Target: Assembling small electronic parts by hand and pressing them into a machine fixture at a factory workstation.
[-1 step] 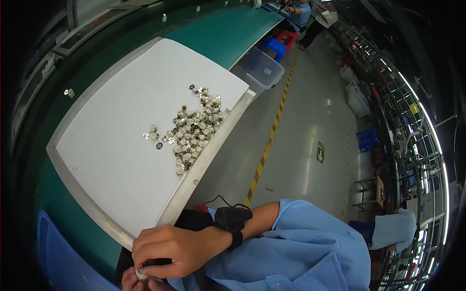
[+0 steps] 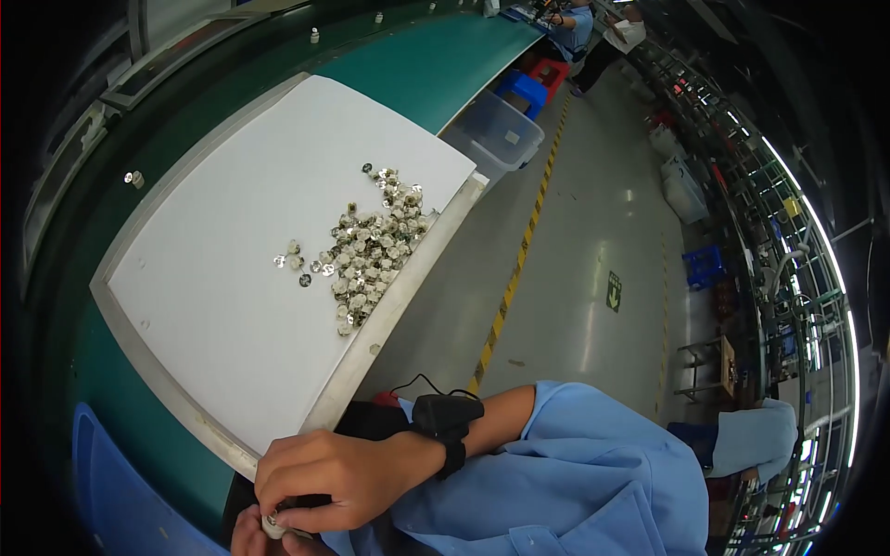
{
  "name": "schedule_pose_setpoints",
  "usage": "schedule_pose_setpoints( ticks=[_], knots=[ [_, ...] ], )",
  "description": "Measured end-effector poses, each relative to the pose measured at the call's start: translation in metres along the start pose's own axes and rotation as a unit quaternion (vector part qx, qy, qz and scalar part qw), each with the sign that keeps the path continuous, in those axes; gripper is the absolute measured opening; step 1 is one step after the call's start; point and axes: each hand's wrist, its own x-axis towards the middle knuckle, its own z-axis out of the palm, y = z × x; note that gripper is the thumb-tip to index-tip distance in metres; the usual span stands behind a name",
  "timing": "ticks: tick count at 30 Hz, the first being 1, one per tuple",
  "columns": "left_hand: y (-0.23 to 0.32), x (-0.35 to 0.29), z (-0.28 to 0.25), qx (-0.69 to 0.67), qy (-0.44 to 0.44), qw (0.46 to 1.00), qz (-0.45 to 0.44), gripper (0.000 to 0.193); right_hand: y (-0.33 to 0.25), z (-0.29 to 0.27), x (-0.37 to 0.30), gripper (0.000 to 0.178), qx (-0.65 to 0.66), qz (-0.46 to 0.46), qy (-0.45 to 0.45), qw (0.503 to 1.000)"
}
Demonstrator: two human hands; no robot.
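Right hand: our fingers curl around a small silver part.
Left hand: mostly hidden below; we cannot tell its grip.
Tabletop: a pile of shiny metal parts.

Most of the white tray is bare, so there's plenty of room to reach in; only the pile of small metal parts (near the right rim) blocks things.

A small metal part is pinched between the right hand and left hand. A pile of metal parts is spread on the white board beyond.
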Motion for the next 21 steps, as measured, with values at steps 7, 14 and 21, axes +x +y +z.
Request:
schedule_pose_setpoints(
  ticks=[7, 14, 21],
  knots=[
    [-0.002, -0.008, -0.01, -0.029, -0.084, 0.988, -0.128, 0.032, -0.005, -0.009, 0.002, 0.012, -0.059, -0.053, -0.023, 0.997],
    [0.005, -0.008, -0.018, 0.048, -0.088, 0.993, -0.062, 0.027, -0.02, -0.016, 0.013, 0.007, -0.079, -0.061, -0.077, 0.992],
    [0.012, 0.028, 0.0, -0.005, -0.137, 0.99, 0.036, 0.033, -0.035, -0.042, 0.023, 0.018, -0.104, -0.004, -0.127, 0.986]
  ],
)
